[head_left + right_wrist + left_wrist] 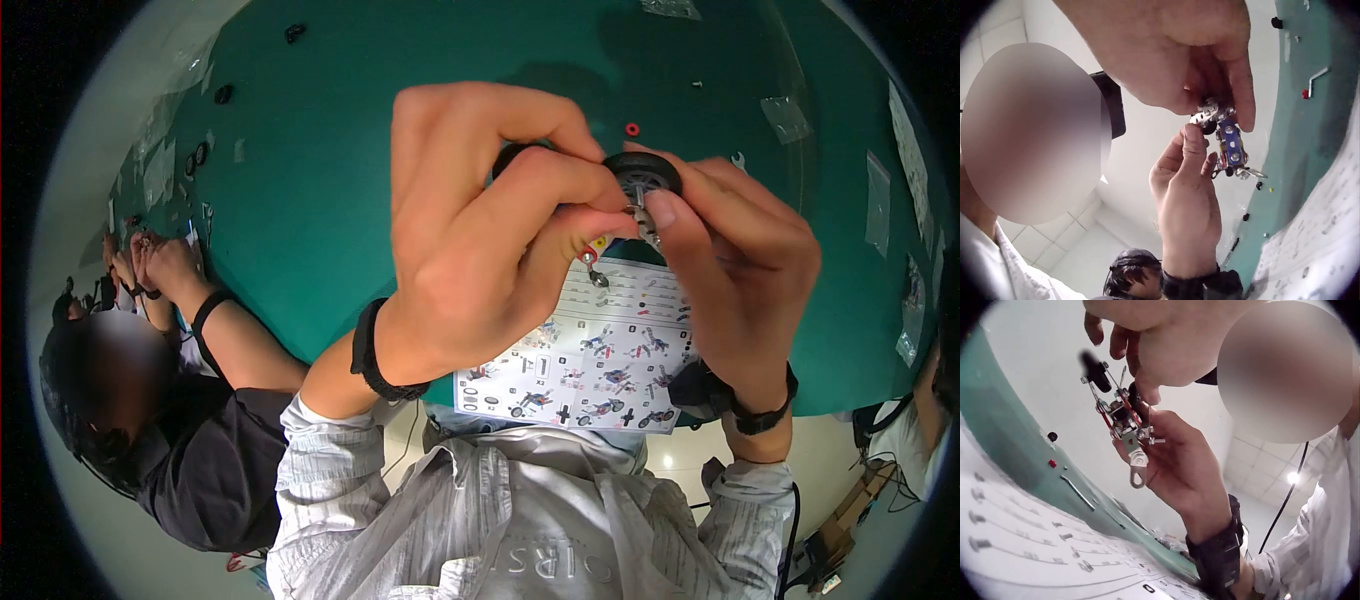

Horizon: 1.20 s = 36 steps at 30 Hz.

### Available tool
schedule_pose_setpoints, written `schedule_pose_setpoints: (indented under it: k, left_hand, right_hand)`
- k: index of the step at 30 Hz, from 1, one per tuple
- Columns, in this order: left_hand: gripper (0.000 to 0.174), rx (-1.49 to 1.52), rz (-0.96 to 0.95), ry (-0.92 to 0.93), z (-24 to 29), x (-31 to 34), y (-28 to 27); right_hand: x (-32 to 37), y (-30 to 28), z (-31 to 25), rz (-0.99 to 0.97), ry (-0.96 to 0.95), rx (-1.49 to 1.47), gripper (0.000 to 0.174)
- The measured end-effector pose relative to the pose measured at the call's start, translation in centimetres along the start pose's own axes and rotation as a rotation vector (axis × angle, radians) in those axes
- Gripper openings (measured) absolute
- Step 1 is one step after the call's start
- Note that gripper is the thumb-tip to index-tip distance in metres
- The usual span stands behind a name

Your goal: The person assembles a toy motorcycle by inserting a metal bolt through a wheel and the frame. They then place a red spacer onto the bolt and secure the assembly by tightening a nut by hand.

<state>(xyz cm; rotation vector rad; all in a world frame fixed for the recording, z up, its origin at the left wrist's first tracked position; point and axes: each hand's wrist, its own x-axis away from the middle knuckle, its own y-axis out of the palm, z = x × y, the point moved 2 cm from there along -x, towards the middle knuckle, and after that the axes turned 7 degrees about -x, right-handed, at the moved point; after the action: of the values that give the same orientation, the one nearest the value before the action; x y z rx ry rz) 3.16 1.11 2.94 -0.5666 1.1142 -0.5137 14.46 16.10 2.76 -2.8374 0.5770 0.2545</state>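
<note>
Both hands hold a small metal model with black wheels above the table. In the head view the left hand [480,230] pinches its metal part from the left, and the right hand [740,250] grips it beside a black wheel [643,172]. The left wrist view shows the model [1124,419] with red and silver strips and a silver bracket [1138,469] hanging at its lower end. A blue plate [1230,142] shows on the model in the right wrist view. Fingers hide much of the model.
A printed instruction sheet [600,370] lies below the hands on the green table [300,200]. A red ring [632,130], plastic bags [785,120] and small black parts [223,94] lie around. Another person [220,420] sits at the left.
</note>
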Motion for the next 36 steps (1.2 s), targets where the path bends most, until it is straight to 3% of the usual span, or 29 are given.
schedule_pose_setpoints:
  k: [9,16,26,29,36]
  left_hand:
    - [0.026,0.013,-0.068,-0.026,-0.4,-0.1,-0.3]
    - [0.036,0.241,-0.083,-0.008,-0.8,-0.4,0.4]
    - [0.022,0.289,-0.090,0.060,-0.7,-0.1,0.7]
    - [0.021,0.293,-0.131,-0.023,-0.4,-0.1,0.4]
    - [0.029,0.362,-0.123,0.010,-0.9,-0.4,0.3]
  right_hand:
    - [-0.2,-0.4,0.4,-0.034,-0.036,-0.017,0.021]
    - [-0.3,-0.7,0.2,-0.084,0.056,-0.066,0.019]
    - [0.1,-0.5,0.4,-0.072,0.137,-0.195,0.017]
    - [0.1,-0.8,0.4,-0.098,0.132,-0.156,0.017]
    - [0.3,-0.5,0.4,-0.002,0.160,-0.255,0.017]
